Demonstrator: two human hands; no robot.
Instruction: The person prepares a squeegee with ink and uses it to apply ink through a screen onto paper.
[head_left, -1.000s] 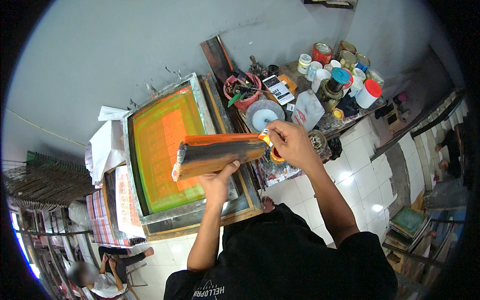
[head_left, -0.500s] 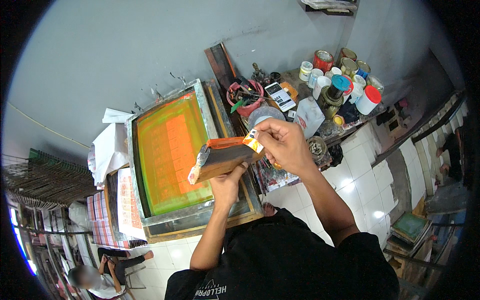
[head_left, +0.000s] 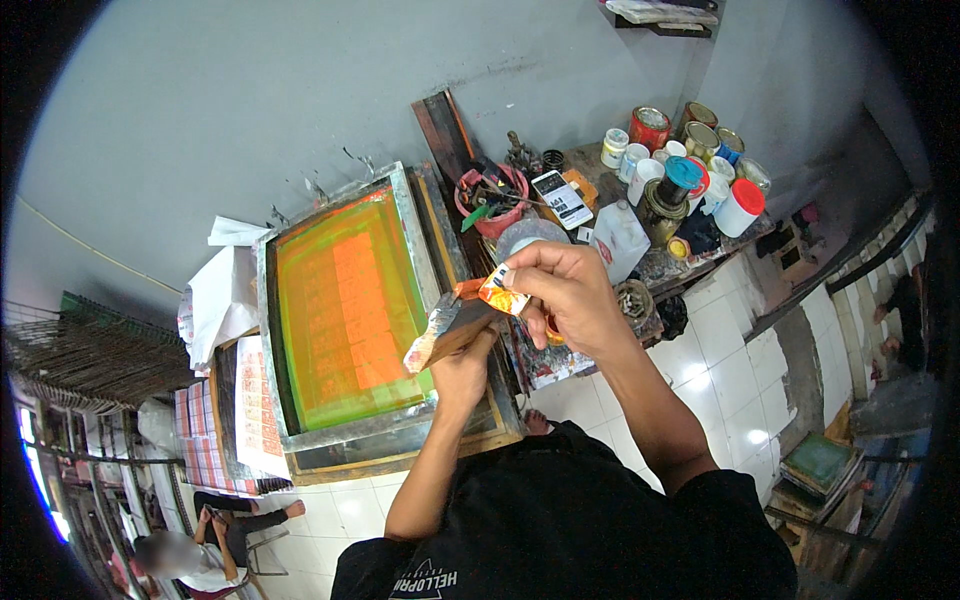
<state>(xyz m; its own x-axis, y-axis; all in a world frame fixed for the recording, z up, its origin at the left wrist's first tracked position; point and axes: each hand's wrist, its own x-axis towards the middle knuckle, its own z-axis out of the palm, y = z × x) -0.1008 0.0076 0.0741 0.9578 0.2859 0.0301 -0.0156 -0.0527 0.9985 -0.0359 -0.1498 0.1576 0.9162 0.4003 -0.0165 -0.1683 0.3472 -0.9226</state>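
My left hand (head_left: pixel 463 374) is wrapped around the underside of a wooden squeegee (head_left: pixel 448 332), whose ink-crusted end points toward the lower left. Orange ink coats the squeegee's upper edge. Between the thumb and fingers of my right hand (head_left: pixel 568 295) is a small ink-smeared card (head_left: pixel 501 291), up against the far end of that orange edge. Below and left of the squeegee lies a framed printing screen (head_left: pixel 408 240), its mesh covered in green with an orange printed area (head_left: pixel 362 290).
Right of the screen, a cluttered bench holds a pink tub (head_left: pixel 515 215) of tools, a phone (head_left: pixel 562 199), a translucent jug (head_left: pixel 620 240) and several paint cans (head_left: pixel 650 127). Printed sheets (head_left: pixel 255 400) stand at left. A seated person (head_left: pixel 205 560) is at lower left.
The squeegee has turned and moved slightly right, so its end shows more and its orange edge looks shorter. My right hand has stayed nearly in place, with the card further along the edge.
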